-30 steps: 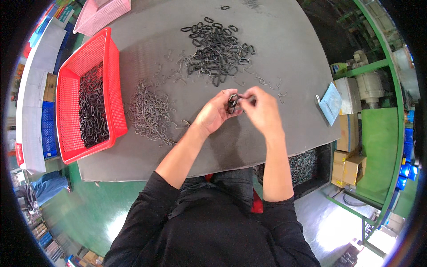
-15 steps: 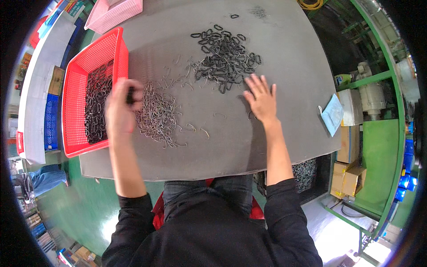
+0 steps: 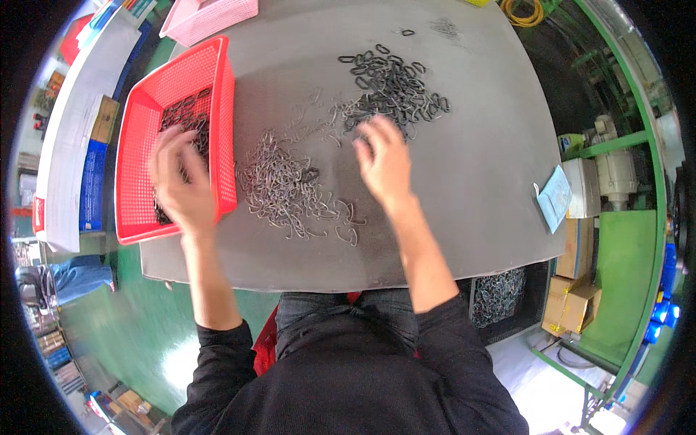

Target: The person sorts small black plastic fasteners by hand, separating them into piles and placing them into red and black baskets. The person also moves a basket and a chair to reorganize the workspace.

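Observation:
My left hand [image 3: 181, 177], blurred by motion, is over the red plastic basket [image 3: 226, 123], its fingers apart and nothing seen in them. Black oval links [image 3: 190, 109] lie inside the basket, partly hidden by this hand. At the near edge of a pile of black oval links [image 3: 395, 83] is my right hand [image 3: 386, 163], thumb and fingers bent together. Something dark shows between them, too blurred to name. Between the hands lies a heap of thin silvery wire hooks [image 3: 279, 181], with a few loose hooks around it.
A pink basket [image 3: 206, 18] stands at the table's far left. On the right edge of the grey table [image 3: 471, 196] lies a light-blue face mask [image 3: 554, 199]. Below that side, a dark crate [image 3: 500, 297] holds many metal pieces. A green metal frame [image 3: 616, 275] stands further right.
My left hand has moved left from the basket's rim to over its inside, and the dark thing in it no longer shows. My right hand has shifted left, its fingers now bent.

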Motion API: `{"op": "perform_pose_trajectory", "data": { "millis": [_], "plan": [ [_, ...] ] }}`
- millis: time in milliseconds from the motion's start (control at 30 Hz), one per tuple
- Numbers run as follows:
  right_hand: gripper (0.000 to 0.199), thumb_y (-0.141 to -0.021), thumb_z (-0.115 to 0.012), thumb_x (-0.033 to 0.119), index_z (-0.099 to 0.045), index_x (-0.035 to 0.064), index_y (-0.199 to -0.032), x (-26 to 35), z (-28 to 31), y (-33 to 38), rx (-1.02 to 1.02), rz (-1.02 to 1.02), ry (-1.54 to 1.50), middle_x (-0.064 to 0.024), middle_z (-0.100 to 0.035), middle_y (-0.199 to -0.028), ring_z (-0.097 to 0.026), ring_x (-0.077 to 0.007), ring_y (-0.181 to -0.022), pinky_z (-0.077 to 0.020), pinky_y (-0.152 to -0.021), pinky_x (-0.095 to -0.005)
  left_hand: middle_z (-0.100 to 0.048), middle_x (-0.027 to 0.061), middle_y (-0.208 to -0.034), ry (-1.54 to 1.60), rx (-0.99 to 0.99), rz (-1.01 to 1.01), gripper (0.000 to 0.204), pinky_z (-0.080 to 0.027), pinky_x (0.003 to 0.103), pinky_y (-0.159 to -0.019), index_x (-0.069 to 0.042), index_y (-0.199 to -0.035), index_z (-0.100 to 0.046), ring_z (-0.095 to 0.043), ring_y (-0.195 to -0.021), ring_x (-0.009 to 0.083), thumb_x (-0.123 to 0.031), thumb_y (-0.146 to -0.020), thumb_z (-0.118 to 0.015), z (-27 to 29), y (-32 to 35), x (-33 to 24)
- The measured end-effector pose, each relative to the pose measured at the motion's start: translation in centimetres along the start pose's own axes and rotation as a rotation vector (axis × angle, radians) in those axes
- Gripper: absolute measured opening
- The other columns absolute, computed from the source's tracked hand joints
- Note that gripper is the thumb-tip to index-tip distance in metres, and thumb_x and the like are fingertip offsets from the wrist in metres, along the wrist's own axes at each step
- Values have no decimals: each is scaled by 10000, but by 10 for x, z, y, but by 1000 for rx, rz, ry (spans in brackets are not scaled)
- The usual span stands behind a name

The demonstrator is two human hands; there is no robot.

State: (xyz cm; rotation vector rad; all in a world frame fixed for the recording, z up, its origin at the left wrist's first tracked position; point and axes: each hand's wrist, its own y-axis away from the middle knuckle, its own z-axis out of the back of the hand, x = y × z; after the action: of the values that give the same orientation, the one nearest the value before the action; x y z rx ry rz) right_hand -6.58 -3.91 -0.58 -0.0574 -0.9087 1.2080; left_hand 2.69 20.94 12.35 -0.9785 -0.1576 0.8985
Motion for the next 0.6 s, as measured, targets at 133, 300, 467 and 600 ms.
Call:
{"op": "perform_pose_trajectory", "data": {
  "millis": [133, 300, 467, 600],
  "plan": [
    [446, -813, -610, 353, -513, 161, -1203, -53, 4, -8, 133, -65, 390, -105, -406, -1341, -319, -321, -1282, -256, -1037, -515, -618, 82, -918, 325, 301, -21, 179, -444, 362, -803, -68, -897, -618, -571, -900, 266, 16, -739, -602, -40, 33, -54],
    [281, -820, -595, 127, -587, 144, -1101, -45, 38, 28, 297, 80, 133, -34, -556, -1170, -492, -245, -1128, -417, -921, -390, -600, 98, -906, 224, 677, 111, 183, -450, 384, -783, -57, -930, -619, -562, -898, 285, -132, -766, -649, -84, 84, -40],
    [266, -790, -520, -66, -642, 64, -988, -58, 80, 25, 89, -362, -141, -55, -647, -870, -613, -123, -743, -481, -694, -241, -572, 85, -885, 136, 727, -3, 236, -448, 400, -765, -68, -974, -599, -554, -878, 283, -200, -782, -636, -104, 92, -36],
    [188, -773, -592, 6, -650, 72, -939, -59, 87, 14, 32, -422, -250, -50, -638, -802, -600, -147, -706, -472, -675, -267, -612, 79, -846, 97, 650, -48, 163, -442, 392, -752, -69, -900, -620, -551, -845, 280, -198, -800, -612, -105, 85, -30]
  ]
}}
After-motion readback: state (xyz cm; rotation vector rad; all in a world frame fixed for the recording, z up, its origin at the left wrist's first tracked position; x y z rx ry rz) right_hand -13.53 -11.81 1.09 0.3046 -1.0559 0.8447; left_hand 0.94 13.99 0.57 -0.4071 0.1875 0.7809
